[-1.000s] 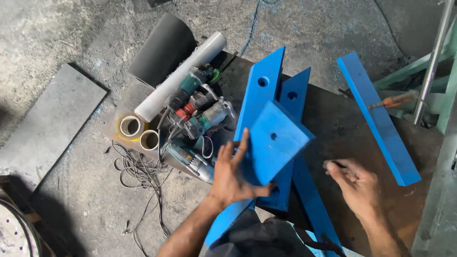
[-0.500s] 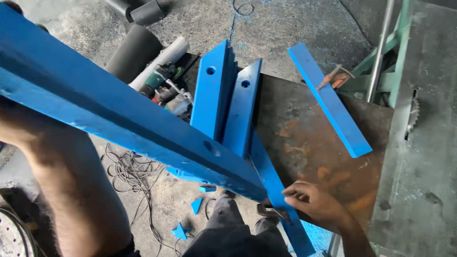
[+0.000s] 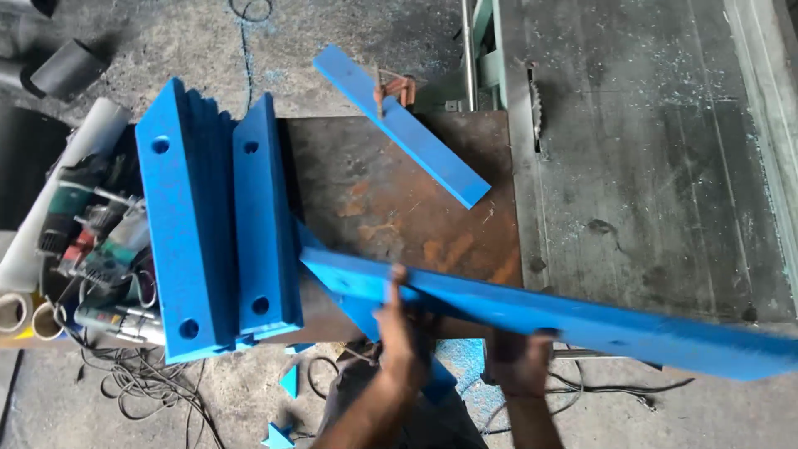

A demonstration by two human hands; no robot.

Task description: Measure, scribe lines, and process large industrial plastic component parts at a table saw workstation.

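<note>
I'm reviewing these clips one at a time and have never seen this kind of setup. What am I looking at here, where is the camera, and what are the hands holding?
There is no machine arm here: a person works with two bare hands, and the single camera sits on their head, looking down. The left hand and the right hand both grip a long blue bar, held across the front edge of a rusty metal table. On the table's left side stand thick blue slabs with holes near their ends. A shorter blue strip lies slanted at the far edge. To the right is a grey saw bench with a round blade poking up through a slot. On the floor at left lie power tools, tape rolls and tangled cables.
</note>
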